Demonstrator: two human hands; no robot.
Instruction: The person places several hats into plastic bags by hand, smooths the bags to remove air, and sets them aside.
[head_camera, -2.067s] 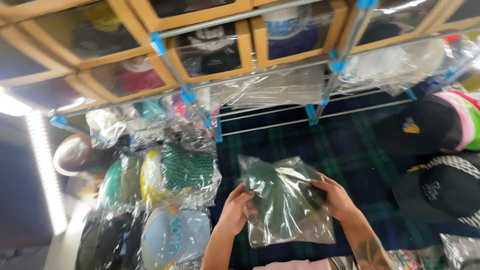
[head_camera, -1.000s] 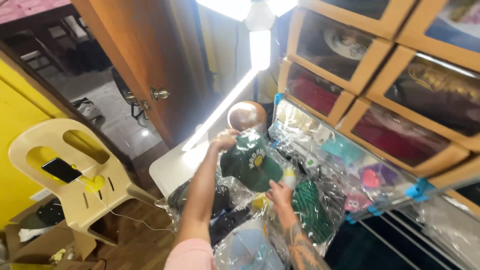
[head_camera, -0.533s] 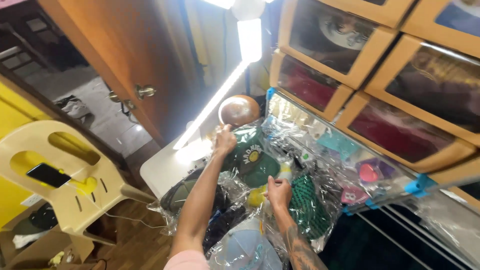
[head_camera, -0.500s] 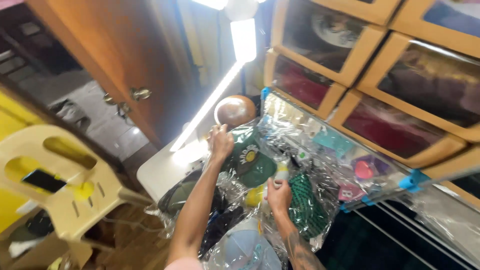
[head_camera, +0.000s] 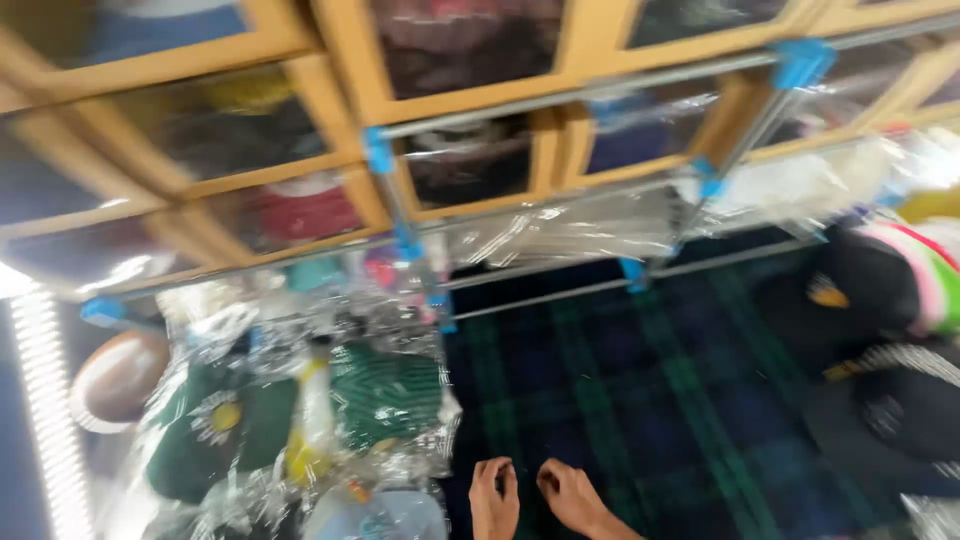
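Observation:
My left hand (head_camera: 492, 495) and my right hand (head_camera: 570, 492) are low in the head view, side by side over a dark blue and green plaid cloth (head_camera: 640, 400). Both hold nothing, and their fingers are loosely curled and apart. Just left of my left hand lies a pile of caps in clear plastic bags (head_camera: 290, 420), among them a dark green cap with a yellow flower patch (head_camera: 215, 425) and a green striped cap (head_camera: 385, 390). The picture is blurred by motion.
Wooden cubbies with clear fronts (head_camera: 330, 120) fill the top. A grey metal rack with blue joints (head_camera: 620, 255) runs across the middle. Black caps (head_camera: 880, 380) and a pink and green cap (head_camera: 925, 275) lie at right. A light strip (head_camera: 45, 400) and a brown ball-shaped object (head_camera: 115, 375) are at left.
The view has swung from the left side of the pile back to the plaid cloth. My hands have let go of the bagged green cap, which now lies in the pile, and come back empty.

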